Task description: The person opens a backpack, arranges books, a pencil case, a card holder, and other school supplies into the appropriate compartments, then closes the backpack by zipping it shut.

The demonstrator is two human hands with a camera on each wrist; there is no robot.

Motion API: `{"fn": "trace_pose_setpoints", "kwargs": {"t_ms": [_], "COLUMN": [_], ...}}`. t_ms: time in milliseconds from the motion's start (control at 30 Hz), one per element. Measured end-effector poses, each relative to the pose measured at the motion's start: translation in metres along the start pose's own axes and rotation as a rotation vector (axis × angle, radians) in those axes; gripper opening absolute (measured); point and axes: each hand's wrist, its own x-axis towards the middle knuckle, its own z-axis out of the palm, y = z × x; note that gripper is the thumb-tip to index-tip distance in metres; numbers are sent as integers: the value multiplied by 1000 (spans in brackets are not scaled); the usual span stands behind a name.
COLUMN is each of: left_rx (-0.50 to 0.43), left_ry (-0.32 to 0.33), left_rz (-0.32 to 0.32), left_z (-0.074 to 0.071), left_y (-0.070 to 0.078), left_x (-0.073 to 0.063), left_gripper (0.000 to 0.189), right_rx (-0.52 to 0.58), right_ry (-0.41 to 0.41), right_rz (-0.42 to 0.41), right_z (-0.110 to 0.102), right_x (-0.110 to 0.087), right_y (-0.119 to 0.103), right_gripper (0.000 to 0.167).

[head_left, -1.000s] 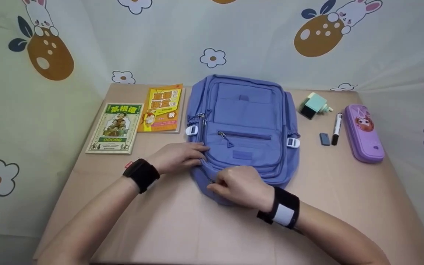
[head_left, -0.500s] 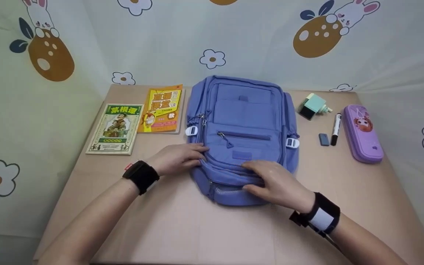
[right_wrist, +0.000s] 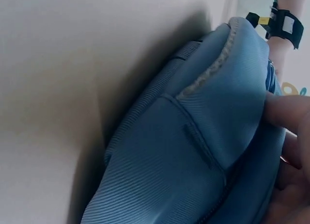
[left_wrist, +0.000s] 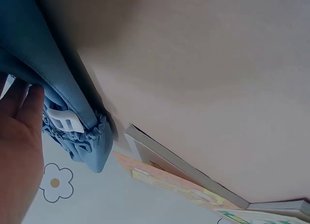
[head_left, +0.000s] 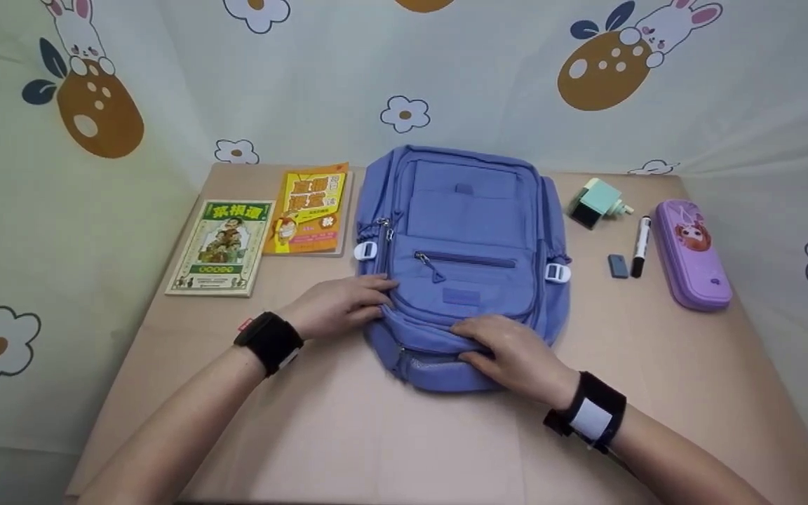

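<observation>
A blue backpack (head_left: pixel 474 210) lies front side up on the table. My left hand (head_left: pixel 337 301) holds its lower left edge, fingers over the seam; in the left wrist view the fingertips (left_wrist: pixel 31 105) tuck in at the fabric beside a white buckle (left_wrist: pixel 65 120). At the bottom end, my right hand (head_left: pixel 516 351) grips a fold of the bag, thumb below and fingers above. The right wrist view shows the thumb (right_wrist: pixel 286 110) against the folded fabric and a pale, rough strip (right_wrist: pixel 210 71) along the bag's lower edge. A zipper with a triangular pull (head_left: pixel 438 275) crosses the front pocket.
Left of the bag lie a green-bordered book (head_left: pixel 220 249) and an orange-yellow book (head_left: pixel 309 210) on top of another. To the right are a mint-and-black gadget (head_left: pixel 597 203), a marker (head_left: pixel 642 245), a small grey-blue block (head_left: pixel 618 266) and a purple pencil case (head_left: pixel 693 252). Patterned cloth hangs behind.
My right hand has moved right from the bag's lower left corner, going from a curled fist to gripping the bottom fold, and exposing the pale strip. The left hand has stayed put.
</observation>
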Motion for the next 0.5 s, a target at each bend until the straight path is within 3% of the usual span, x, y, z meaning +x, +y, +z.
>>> {"fn": "trace_pose_setpoints", "kwargs": {"t_ms": [300,500], "left_rx": [-35,-21], "left_ry": [33,72], "left_rz": [-32,-91], "left_z": [6,10], "left_y": [6,16], "left_x": [-5,-14], "left_gripper": [24,37], "right_rx": [-13,7], "right_ry": [17,36], "right_rz": [-8,-2], "right_z": [5,6], "right_x": [4,8], "right_y": [3,2], "right_gripper": [37,38]}}
